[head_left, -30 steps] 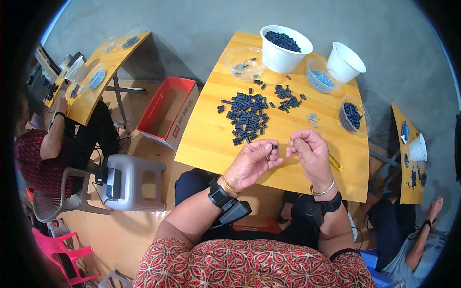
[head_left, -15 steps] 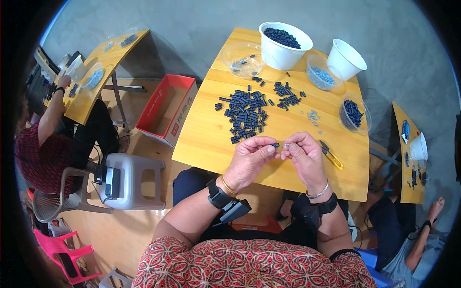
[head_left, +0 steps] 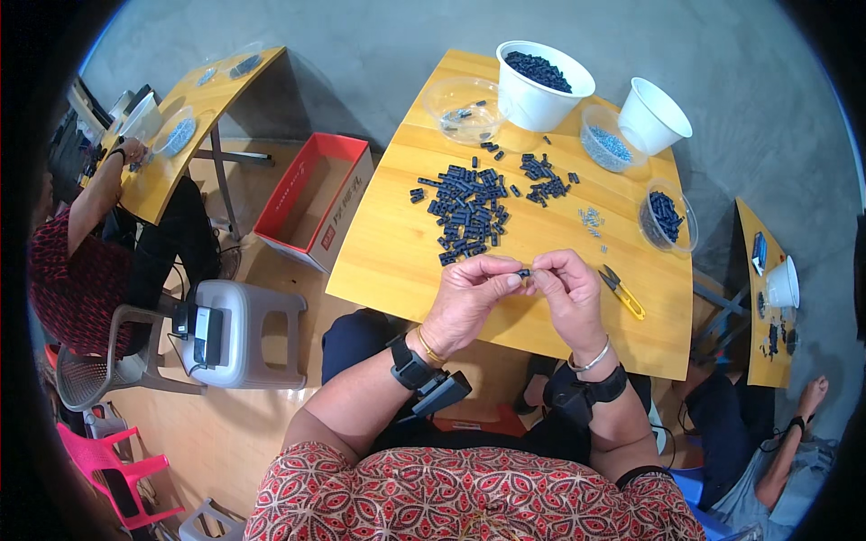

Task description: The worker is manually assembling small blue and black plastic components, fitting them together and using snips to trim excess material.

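Both my hands meet over the near part of a yellow wooden table (head_left: pixel 397 261). My left hand (head_left: pixel 469 298) and my right hand (head_left: pixel 568 293) pinch one small dark blue plastic part (head_left: pixel 523 272) between their fingertips. Just beyond them lies a heap of the same dark blue parts (head_left: pixel 469 212), with a smaller scatter (head_left: pixel 546 176) further right. Yellow-handled snips (head_left: pixel 622 290) rest on the table right of my right hand.
At the far edge stand a white tub of blue parts (head_left: pixel 541 77), an empty white tub (head_left: pixel 651 113) and clear bowls (head_left: pixel 465 108) (head_left: pixel 606 137) (head_left: pixel 667 216). A red box (head_left: pixel 316 203) and a grey stool (head_left: pixel 230 334) stand at left. A person (head_left: pixel 90 243) works at another table.
My hands have come closer together and nearer to me, now pinching the small part between them. The person at left has brought an arm up to their table.
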